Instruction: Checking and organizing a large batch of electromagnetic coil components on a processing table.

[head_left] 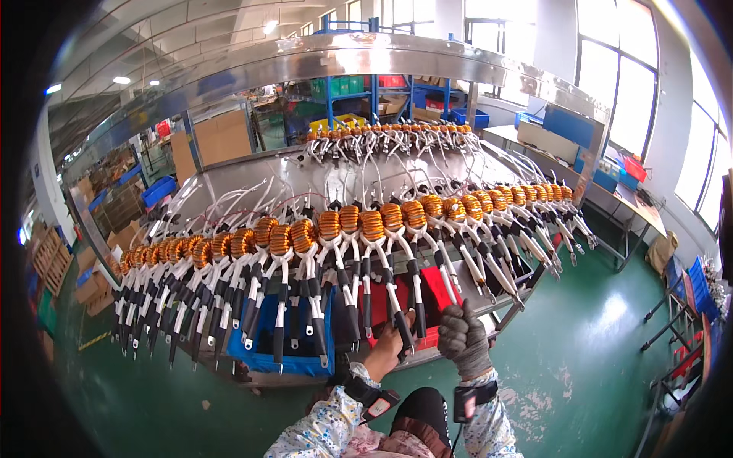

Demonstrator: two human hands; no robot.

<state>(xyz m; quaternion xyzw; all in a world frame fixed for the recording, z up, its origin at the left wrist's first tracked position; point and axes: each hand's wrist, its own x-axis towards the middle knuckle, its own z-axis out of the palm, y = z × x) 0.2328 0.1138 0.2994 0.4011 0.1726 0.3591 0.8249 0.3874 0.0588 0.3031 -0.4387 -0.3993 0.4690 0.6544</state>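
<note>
A long row of orange wound coils (372, 223) hangs along a metal rack (252, 174), each with white and black sleeved leads drooping down. My bare left hand (388, 347) reaches up and pinches the black end of one lead (402, 330) near the row's middle. My right hand (463, 339) wears a grey knit glove. It is closed around the lower end of a neighbouring lead (452, 296). Both wrists carry black strapped devices.
A second row of coils (382, 131) hangs farther back on the rack. A blue bin (263, 353) and a red bin (382, 301) sit under the front row. The floor is green. Benches stand at right, shelving and cardboard boxes behind and at left.
</note>
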